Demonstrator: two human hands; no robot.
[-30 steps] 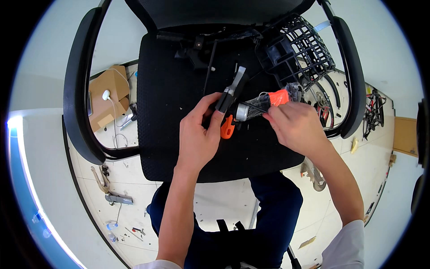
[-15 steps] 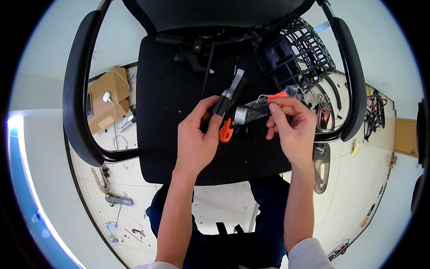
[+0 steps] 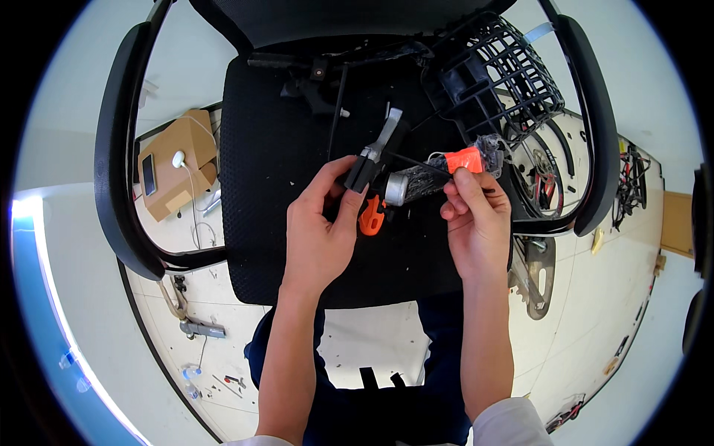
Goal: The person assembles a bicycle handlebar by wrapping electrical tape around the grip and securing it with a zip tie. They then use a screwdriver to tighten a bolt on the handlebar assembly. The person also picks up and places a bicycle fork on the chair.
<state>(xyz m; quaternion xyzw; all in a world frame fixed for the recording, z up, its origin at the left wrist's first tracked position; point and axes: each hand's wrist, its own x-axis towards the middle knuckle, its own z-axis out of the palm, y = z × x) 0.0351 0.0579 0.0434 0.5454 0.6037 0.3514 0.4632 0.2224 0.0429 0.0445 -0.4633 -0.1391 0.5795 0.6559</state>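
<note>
Above the chair seat, my left hand (image 3: 321, 223) pinches a black and silver brake lever (image 3: 366, 165) between thumb and fingers, its silver blade pointing up and away. My right hand (image 3: 480, 219) grips a thin dark hex key (image 3: 422, 163), whose far end reaches the lever's side; I cannot make out whether it sits in a screw. Below them on the seat lie an orange-handled tool (image 3: 371, 217) and a plastic-wrapped part with a silver round end (image 3: 396, 189). A bright orange piece (image 3: 464, 159) shows just beyond my right fingertips.
The black chair seat (image 3: 297, 253) has armrests on both sides. A black basket (image 3: 487, 74) stands at its back right, and dark bike parts (image 3: 316, 89) lie at the back. On the floor are a cardboard box (image 3: 175, 197), a phone (image 3: 149, 175) and a grey metal part (image 3: 539, 279).
My right hand and the hex key have shifted; the key now points at a spot higher on the lever. More of the orange piece shows. The whole view has shifted slightly.
</note>
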